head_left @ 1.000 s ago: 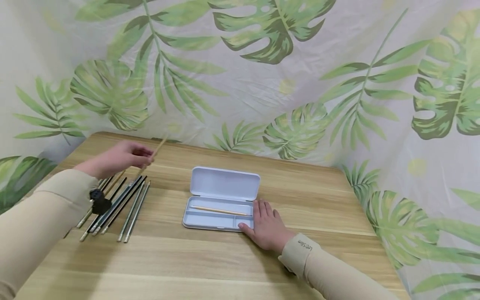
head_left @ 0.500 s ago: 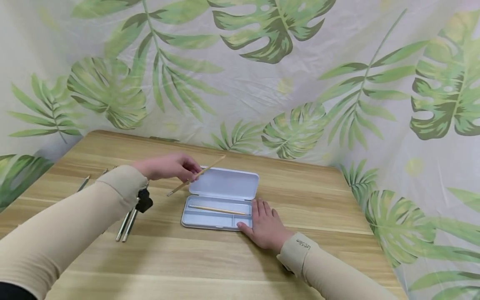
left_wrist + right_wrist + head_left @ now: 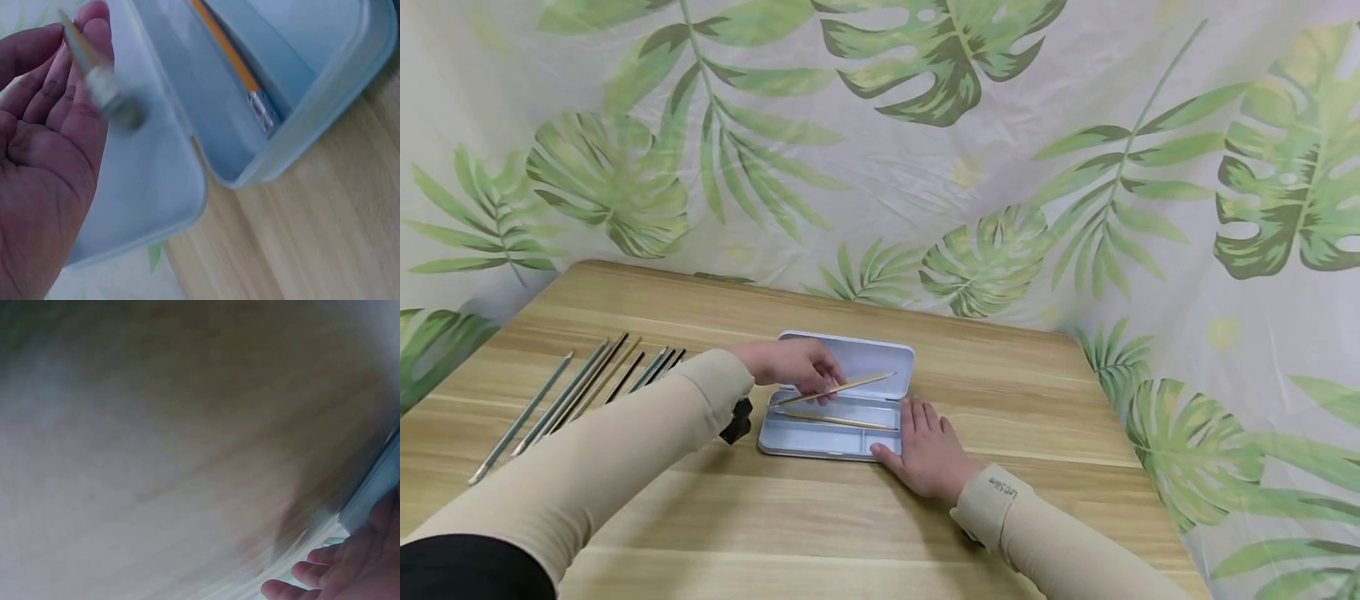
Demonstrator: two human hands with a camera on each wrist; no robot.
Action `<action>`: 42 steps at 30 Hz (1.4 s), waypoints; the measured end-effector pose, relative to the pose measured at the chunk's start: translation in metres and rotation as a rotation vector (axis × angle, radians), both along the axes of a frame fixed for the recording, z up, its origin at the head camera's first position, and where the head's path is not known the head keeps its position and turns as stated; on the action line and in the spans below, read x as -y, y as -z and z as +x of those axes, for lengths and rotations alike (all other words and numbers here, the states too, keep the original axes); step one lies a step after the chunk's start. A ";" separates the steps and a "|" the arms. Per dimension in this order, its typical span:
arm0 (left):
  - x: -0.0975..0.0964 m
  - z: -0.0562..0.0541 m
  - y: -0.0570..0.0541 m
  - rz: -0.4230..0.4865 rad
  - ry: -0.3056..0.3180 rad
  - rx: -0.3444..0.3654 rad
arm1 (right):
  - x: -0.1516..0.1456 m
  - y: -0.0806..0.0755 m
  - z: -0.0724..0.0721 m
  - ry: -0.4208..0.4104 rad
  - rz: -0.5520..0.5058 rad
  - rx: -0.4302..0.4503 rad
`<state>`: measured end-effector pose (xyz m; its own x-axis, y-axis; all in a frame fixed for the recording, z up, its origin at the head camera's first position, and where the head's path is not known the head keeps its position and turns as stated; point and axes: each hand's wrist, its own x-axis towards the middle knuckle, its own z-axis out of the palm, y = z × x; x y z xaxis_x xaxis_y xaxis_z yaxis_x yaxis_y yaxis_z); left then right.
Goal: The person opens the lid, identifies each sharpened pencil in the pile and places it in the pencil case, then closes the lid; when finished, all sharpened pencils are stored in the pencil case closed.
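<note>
My left hand (image 3: 801,365) pinches a yellow pencil (image 3: 865,381) between thumb and fingertips, over the back compartment of the open pale blue pencil case (image 3: 820,453). In the left wrist view the held pencil's blurred metal end (image 3: 112,100) points toward the camera. Another yellow pencil (image 3: 820,417) lies lengthwise in the case's back compartment; its silver end (image 3: 265,112) sits near the compartment's corner. The case lid (image 3: 880,360) stands tilted back behind. My right hand (image 3: 928,446) rests with extended fingers against the case's right end, thumb at the front rim.
Several dark, green and yellow pencils (image 3: 523,421) lie side by side on the left of the wooden table (image 3: 820,533), partly hidden by the left sleeve (image 3: 602,454). A leaf-print cloth (image 3: 880,167) hangs behind the table's back edge.
My left hand has carried the yellow pencil rightward from the pencils on the left to above the case, lowering it and turning it flatter. The right hand stays at the case.
</note>
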<state>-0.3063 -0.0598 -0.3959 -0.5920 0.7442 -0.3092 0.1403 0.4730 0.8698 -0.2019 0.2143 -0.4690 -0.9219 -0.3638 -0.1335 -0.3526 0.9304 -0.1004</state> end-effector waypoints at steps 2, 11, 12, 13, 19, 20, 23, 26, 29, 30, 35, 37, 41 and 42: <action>-0.004 0.000 0.001 -0.006 0.007 0.009 | 0.000 0.000 0.000 0.003 0.001 0.002; -0.016 -0.007 0.008 -0.084 0.039 -0.109 | 0.002 -0.006 0.001 0.006 0.007 0.016; -0.017 -0.007 0.010 -0.093 0.043 -0.120 | 0.002 -0.008 0.002 0.006 0.007 0.018; -0.018 -0.007 0.012 -0.104 0.045 -0.128 | 0.003 -0.009 0.002 0.007 -0.001 0.018; -0.021 -0.002 0.021 -0.129 0.060 -0.206 | 0.006 -0.010 0.004 0.009 0.005 0.011; -0.021 -0.001 0.021 -0.131 0.060 -0.216 | 0.006 -0.010 0.004 0.009 0.004 0.011; -0.021 0.002 0.022 -0.141 0.065 -0.267 | 0.007 -0.010 0.003 0.010 0.001 0.017; -0.022 0.004 0.022 -0.152 0.088 -0.339 | 0.005 -0.007 0.001 0.006 0.005 0.015; -0.023 0.005 0.023 -0.163 0.107 -0.420 | 0.005 -0.007 0.002 0.009 0.010 0.015; -0.022 0.007 0.022 -0.161 0.110 -0.442 | 0.006 -0.008 0.002 0.010 0.013 0.017; -0.016 0.010 0.021 -0.124 0.050 -0.491 | 0.007 -0.009 0.002 0.018 0.025 0.027; -0.008 0.008 0.023 -0.088 0.012 -0.496 | 0.006 -0.006 0.002 0.020 0.023 0.022; 0.017 0.005 0.025 -0.026 -0.053 -0.492 | 0.006 -0.005 0.002 0.025 0.003 0.031; 0.025 0.005 0.025 -0.013 -0.074 -0.482 | 0.006 -0.005 0.002 0.024 0.002 0.035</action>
